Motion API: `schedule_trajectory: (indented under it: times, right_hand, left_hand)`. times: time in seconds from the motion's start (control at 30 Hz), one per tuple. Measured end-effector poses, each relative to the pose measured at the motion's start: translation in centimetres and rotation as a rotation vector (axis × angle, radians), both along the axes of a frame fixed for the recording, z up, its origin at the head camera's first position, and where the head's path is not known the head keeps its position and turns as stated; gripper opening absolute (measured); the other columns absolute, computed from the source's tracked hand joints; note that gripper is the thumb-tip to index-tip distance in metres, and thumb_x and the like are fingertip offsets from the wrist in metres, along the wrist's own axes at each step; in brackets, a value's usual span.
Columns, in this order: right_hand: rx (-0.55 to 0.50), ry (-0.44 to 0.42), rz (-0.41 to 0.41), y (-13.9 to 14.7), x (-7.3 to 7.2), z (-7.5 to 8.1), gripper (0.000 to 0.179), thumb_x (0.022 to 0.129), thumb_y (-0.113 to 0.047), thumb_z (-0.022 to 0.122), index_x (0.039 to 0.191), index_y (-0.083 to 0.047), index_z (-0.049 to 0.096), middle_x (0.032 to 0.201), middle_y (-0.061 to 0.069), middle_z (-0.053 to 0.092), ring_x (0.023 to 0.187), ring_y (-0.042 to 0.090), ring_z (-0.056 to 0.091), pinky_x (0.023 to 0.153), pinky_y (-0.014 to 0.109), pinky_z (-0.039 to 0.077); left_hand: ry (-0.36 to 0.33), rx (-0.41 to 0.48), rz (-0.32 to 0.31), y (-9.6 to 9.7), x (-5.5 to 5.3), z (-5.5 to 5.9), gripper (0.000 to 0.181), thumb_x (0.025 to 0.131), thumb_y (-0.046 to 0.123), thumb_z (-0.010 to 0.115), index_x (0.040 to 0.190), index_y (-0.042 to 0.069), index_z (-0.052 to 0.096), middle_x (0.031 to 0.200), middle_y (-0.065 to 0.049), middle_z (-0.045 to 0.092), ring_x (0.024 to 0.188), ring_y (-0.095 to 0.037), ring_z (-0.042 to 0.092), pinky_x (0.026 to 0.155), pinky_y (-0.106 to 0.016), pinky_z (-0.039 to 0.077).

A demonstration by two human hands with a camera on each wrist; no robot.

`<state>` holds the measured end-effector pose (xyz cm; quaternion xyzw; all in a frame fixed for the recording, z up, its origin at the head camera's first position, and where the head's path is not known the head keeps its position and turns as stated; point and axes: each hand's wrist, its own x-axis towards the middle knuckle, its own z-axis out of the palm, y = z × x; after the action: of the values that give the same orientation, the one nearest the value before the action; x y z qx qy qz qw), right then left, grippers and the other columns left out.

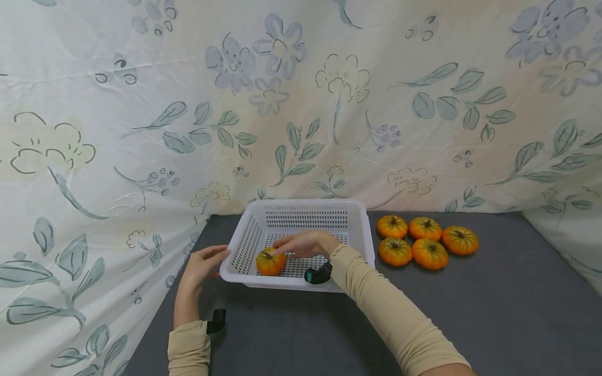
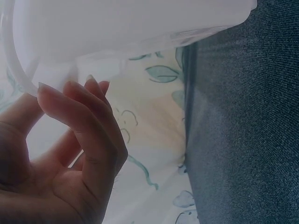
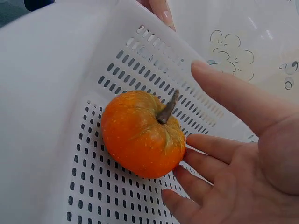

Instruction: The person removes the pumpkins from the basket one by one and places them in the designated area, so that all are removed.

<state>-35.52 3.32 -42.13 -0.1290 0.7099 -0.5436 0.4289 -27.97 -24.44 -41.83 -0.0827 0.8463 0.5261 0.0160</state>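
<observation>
A single small orange pumpkin (image 3: 140,135) with a brown stem sits on the slotted floor of a white plastic basket (image 1: 301,282), in its front left corner. My right hand (image 1: 303,244) reaches in over the basket. Seen from the right wrist, the fingers (image 3: 205,163) are extended with their tips right at the pumpkin's side, and the thumb stands away from it. At the basket's left front corner, my left hand (image 1: 199,269) pinches the rim (image 2: 18,70) between thumb and index finger. The other left fingers (image 2: 96,100) are bent beside the basket wall.
Several more orange pumpkins (image 1: 427,254) lie grouped on the dark grey table (image 1: 498,313), right of the basket. A floral cloth (image 1: 301,104) hangs behind the table and down its left side. Black wrist devices (image 1: 317,273) are worn on both arms.
</observation>
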Motion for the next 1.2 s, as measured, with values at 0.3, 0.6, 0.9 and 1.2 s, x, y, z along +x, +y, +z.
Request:
schedule_trajectory:
  times: [0.3,0.6,0.9,1.2]
  right_hand:
    - [-0.003,0.017,0.117,-0.3,0.6,0.4,0.073,0.094,-0.027,0.062,0.155,-0.010,0.025,0.163,0.006,0.023,0.151,0.027,0.020,0.122,0.049,0.018]
    - [0.004,-0.011,0.136,-0.5,1.2,0.5,0.055,0.097,-0.024,0.059,0.147,-0.009,0.043,0.158,0.007,0.034,0.146,0.025,0.029,0.120,0.047,0.023]
    - [0.047,0.006,0.116,-0.6,0.8,0.1,0.057,0.097,-0.024,0.060,0.148,-0.008,0.040,0.156,0.008,0.036,0.145,0.026,0.033,0.117,0.046,0.031]
    - [0.064,-0.013,0.073,-0.4,0.3,-0.2,0.053,0.094,-0.023,0.065,0.142,-0.006,0.048,0.149,0.010,0.045,0.134,0.026,0.046,0.109,0.045,0.041]
  left_hand:
    - [-0.012,-0.003,0.005,-0.1,-0.1,-0.1,0.054,0.092,0.037,0.066,0.132,0.003,0.058,0.122,-0.016,0.066,0.084,-0.009,0.064,0.069,-0.031,0.056]
    - [-0.009,-0.005,0.011,0.0,0.1,-0.1,0.052,0.092,0.036,0.066,0.131,0.003,0.059,0.122,-0.017,0.065,0.084,-0.009,0.064,0.068,-0.029,0.056]
    - [-0.007,0.004,0.012,-0.1,0.0,-0.2,0.052,0.092,0.035,0.066,0.132,0.002,0.058,0.121,-0.016,0.066,0.083,-0.008,0.064,0.067,-0.029,0.056]
    - [-0.003,0.005,0.011,-0.1,0.0,-0.1,0.051,0.092,0.034,0.067,0.131,0.002,0.059,0.118,-0.014,0.067,0.082,-0.008,0.064,0.067,-0.028,0.056]
